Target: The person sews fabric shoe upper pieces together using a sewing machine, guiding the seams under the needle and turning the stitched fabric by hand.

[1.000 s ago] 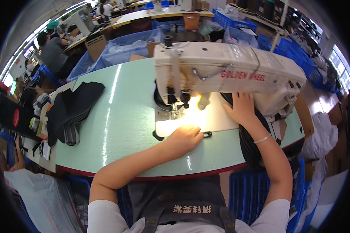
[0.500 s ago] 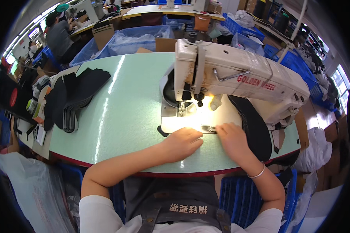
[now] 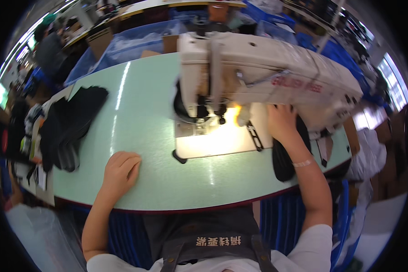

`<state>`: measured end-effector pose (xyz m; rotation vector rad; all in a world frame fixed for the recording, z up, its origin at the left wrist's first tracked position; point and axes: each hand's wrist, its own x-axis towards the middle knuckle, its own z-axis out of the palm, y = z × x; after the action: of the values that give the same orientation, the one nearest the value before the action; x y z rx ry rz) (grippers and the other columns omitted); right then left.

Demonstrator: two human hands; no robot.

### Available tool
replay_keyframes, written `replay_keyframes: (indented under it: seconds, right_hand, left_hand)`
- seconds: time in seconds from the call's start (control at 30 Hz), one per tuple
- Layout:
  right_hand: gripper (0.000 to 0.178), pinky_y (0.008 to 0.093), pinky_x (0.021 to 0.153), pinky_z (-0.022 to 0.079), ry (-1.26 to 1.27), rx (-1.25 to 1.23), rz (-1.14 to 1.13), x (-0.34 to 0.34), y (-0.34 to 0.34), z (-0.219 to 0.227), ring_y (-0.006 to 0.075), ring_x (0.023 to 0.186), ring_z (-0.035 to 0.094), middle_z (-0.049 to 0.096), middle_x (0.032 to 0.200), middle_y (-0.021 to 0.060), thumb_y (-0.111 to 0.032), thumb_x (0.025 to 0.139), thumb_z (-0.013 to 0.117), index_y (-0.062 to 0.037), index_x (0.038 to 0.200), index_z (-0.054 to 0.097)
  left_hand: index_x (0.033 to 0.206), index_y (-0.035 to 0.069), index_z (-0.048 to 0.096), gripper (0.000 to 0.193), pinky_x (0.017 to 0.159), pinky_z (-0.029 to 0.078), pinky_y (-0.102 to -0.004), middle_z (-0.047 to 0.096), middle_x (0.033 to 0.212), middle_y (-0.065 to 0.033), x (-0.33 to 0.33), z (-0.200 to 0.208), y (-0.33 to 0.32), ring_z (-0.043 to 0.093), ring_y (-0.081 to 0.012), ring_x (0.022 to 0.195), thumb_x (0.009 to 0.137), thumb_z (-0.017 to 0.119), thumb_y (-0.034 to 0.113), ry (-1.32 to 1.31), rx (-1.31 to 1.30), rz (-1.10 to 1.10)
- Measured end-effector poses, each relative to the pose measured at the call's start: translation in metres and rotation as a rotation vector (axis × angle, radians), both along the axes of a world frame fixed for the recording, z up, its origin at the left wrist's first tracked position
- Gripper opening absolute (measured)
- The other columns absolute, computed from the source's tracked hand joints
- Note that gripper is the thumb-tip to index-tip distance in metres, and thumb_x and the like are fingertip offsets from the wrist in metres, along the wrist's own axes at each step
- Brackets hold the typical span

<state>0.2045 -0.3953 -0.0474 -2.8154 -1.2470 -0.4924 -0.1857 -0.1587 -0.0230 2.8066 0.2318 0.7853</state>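
Note:
My left hand [image 3: 122, 170] rests on the pale green table [image 3: 154, 181], well left of the sewing machine [image 3: 258, 63]. Its fingers are curled in, and nothing shows in them. Under the machine's arm reaches my right hand [image 3: 282, 123], at the long stack of black fabric pieces [image 3: 283, 161]. The machine's arm partly hides its fingertips, so its grip is unclear. A small black tool like thread snips [image 3: 255, 137] lies on the lit metal plate [image 3: 204, 147], left of my right hand. No fabric shows under the needle.
Another pile of black cut pieces [image 3: 75, 122] lies at the table's left. A black rounded pad [image 3: 179, 157] sits at the plate's corner. Blue bins [image 3: 136, 45] with plastic stand behind the table. A person [image 3: 50, 52] sits at the far left.
My left hand has moved left, away from the machine plate. My right hand has left the snips and moved up and right to the black stack. The whole view has shifted slightly.

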Motion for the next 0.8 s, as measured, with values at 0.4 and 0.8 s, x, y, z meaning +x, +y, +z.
replay_keyframes:
  seconds: [0.4,0.8]
  right_hand:
    - [0.073,0.0602,0.112,0.013,-0.402,0.152,0.284,0.066,-0.007,0.019,0.052,0.133,0.027,0.032,0.141,0.0376,-0.041,0.084,0.06,0.0055,0.137,0.04]
    - [0.042,0.0496,0.11,0.028,-0.455,-0.132,0.237,0.171,-0.064,-0.025,0.039,0.128,0.043,0.051,0.136,0.0206,-0.031,0.094,0.05,-0.0043,0.126,0.057]
  left_hand:
    - [0.117,0.004,0.061,0.047,0.096,0.043,-0.0451,0.061,0.117,-0.0178,-0.041,0.074,0.118,0.056,-0.0382,0.109,0.077,0.072,0.026,0.168,0.449,0.601]
    - [0.093,0.006,0.072,0.055,0.079,0.052,-0.0419,0.07,0.094,-0.0155,-0.038,0.061,0.189,0.066,-0.0328,0.092,0.081,0.061,0.059,0.651,0.073,0.698]
